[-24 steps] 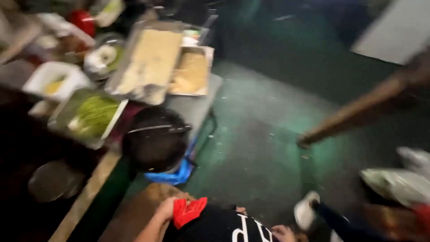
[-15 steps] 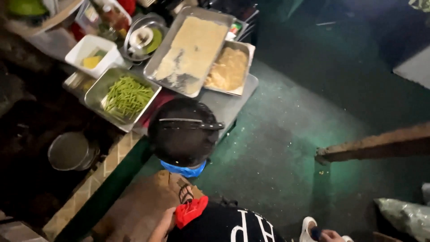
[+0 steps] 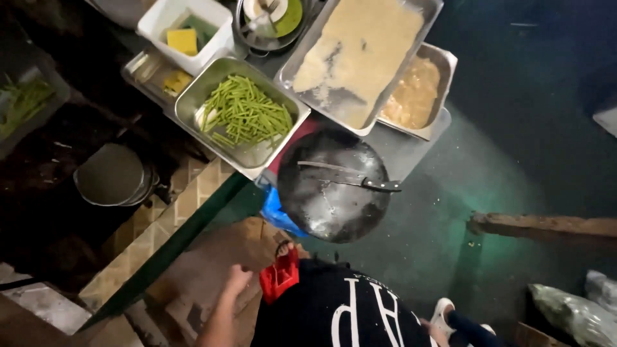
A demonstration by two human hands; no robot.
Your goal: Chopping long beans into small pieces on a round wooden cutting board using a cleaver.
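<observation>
My left hand (image 3: 236, 281) hung loose with nothing in it, just beside a red plastic piece (image 3: 279, 277) at my waist; my right hand was out of view. Ahead sat a round dark wok (image 3: 334, 186), dull and scuffed, with a black-handled knife (image 3: 350, 177) across it. Beyond, a steel tray (image 3: 207, 90) held green beans (image 3: 245, 114). The green floor (image 3: 501, 193) lay open to the right.

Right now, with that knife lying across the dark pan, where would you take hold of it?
By the black handle, coming from the pan's right side. The knife lies flat across the pan, its blade pointing left and the handle reaching the right rim, so that end is free and safe to pinch. The left hand is nearest, low by the red thing.
</observation>
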